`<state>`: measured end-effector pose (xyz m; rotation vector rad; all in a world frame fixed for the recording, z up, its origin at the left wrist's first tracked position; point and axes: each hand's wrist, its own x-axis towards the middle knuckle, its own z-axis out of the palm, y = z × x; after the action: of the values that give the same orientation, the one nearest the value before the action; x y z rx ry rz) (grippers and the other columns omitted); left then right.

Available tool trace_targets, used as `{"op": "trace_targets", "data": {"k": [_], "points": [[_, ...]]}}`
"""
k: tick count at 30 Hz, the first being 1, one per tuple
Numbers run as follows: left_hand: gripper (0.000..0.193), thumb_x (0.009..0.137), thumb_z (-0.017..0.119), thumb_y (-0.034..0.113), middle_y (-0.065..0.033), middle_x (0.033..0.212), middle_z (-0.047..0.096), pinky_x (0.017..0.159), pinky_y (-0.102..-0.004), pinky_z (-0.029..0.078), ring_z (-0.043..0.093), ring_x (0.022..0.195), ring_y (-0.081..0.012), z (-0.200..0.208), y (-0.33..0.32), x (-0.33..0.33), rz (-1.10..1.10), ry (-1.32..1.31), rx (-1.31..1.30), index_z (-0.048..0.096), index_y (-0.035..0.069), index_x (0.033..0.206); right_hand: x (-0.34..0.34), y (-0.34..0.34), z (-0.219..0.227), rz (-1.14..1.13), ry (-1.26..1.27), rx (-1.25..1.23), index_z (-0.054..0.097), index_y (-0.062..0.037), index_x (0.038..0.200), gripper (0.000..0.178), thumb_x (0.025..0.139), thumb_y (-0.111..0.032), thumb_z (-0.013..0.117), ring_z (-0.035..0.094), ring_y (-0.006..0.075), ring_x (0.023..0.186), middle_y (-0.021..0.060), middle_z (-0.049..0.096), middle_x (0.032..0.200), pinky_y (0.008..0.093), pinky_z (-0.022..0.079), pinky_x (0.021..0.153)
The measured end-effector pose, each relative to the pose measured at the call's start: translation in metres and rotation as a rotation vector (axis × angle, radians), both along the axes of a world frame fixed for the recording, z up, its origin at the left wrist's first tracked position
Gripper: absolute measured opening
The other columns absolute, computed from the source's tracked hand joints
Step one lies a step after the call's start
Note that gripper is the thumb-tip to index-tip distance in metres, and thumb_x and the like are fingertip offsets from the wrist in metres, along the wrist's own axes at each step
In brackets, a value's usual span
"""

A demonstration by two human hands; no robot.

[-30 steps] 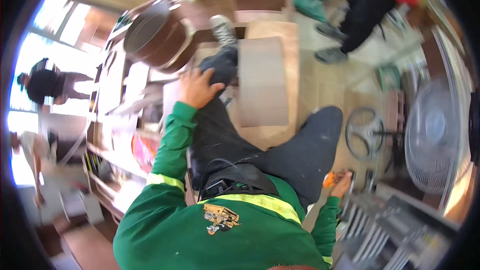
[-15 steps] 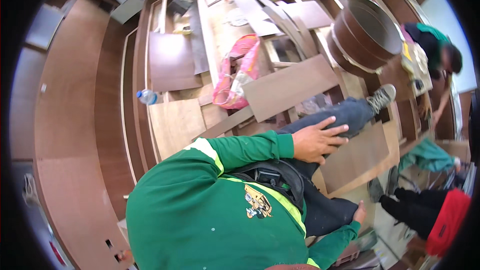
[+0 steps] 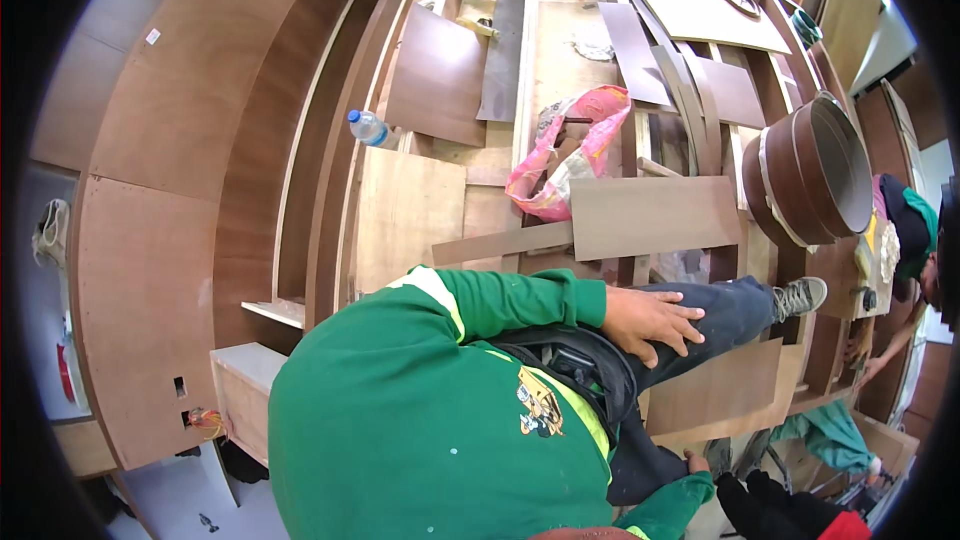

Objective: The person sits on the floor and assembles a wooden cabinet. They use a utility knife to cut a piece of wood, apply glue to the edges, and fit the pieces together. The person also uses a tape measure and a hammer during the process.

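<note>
My left hand lies on the thigh of my dark trousers, its fingers spread and holding nothing. My right hand rests against my other leg near the lower edge, and its fingers are mostly hidden. Ahead of my left hand lies a loose brown panel. Another brown panel sits between my legs on a paler board. Beside the first panel stands an open pink bag with pieces inside.
A wooden frame with long slats spreads ahead, carrying loose panels. A water bottle sits on its left side. At right stands a large brown cylinder. Co-workers are beyond it. A tall wooden cabinet fills the left.
My view has swung, so the frame, bag and cylinder appear shifted rightward and more of the left cabinet shows. My left hand stays on my thigh.
</note>
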<state>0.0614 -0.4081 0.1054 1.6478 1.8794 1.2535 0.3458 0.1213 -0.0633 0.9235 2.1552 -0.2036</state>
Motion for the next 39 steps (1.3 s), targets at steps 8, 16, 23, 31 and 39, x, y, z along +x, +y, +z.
{"op": "trace_targets", "data": {"k": [8,16,23,31,39], "points": [[0.055,0.084,0.073,0.023,-0.011,0.159,0.035,0.12,-0.0636,0.012,0.015,0.153,-0.0353,0.001,0.0,0.001,0.018,0.044,-0.003,0.058,0.008,0.135,0.0,-0.003,0.009,0.074,-0.058,-0.068,0.07,0.0036,0.113,0.066,0.093,-0.056,0.049,0.057,0.0451,0.118,0.0321,0.063,0.122,0.0488,0.04,0.103],[0.043,0.094,0.07,0.027,-0.0156,0.144,0.054,0.118,-0.0476,0.03,0.043,0.141,-0.0303,0.019,-0.026,-0.019,0.023,-0.461,0.183,0.06,0.01,0.132,0.01,-0.003,0.013,0.115,-0.109,-0.128,0.07,0.0034,0.113,0.065,0.093,-0.055,0.049,0.057,0.0452,0.119,0.0326,0.063,0.122,0.0491,0.04,0.103],[0.076,0.088,0.071,0.041,-0.0258,0.129,0.051,0.104,-0.0448,0.043,0.053,0.122,-0.0399,-0.039,-0.156,-0.112,1.419,0.17,-0.267,0.039,0.007,0.148,-0.004,-0.014,0.023,0.013,-0.096,-0.116,0.071,0.0019,0.109,0.063,0.091,-0.054,0.049,0.058,0.0447,0.117,0.0331,0.063,0.119,0.0485,0.04,0.102],[0.05,0.092,0.062,0.034,-0.0279,0.116,0.065,0.092,-0.0499,0.051,0.064,0.107,-0.0451,-0.108,-0.215,-0.13,1.764,-0.097,-0.366,0.054,0.009,0.135,0.003,-0.017,0.025,-0.059,-0.028,-0.087,0.072,0.0046,0.103,0.061,0.089,-0.052,0.054,0.062,0.0433,0.111,0.0309,0.067,0.112,0.0469,0.043,0.099],[0.038,0.095,0.062,0.023,-0.0205,0.09,0.07,0.076,-0.0461,0.053,0.069,0.082,-0.0372,-0.098,-0.241,-0.111,1.807,0.004,-0.141,0.058,0.007,0.129,0.004,-0.017,0.028,-0.066,-0.014,-0.131,0.071,0.0062,0.104,0.06,0.087,-0.05,0.058,0.062,0.0435,0.109,0.0316,0.067,0.111,0.0455,0.043,0.098]]}}
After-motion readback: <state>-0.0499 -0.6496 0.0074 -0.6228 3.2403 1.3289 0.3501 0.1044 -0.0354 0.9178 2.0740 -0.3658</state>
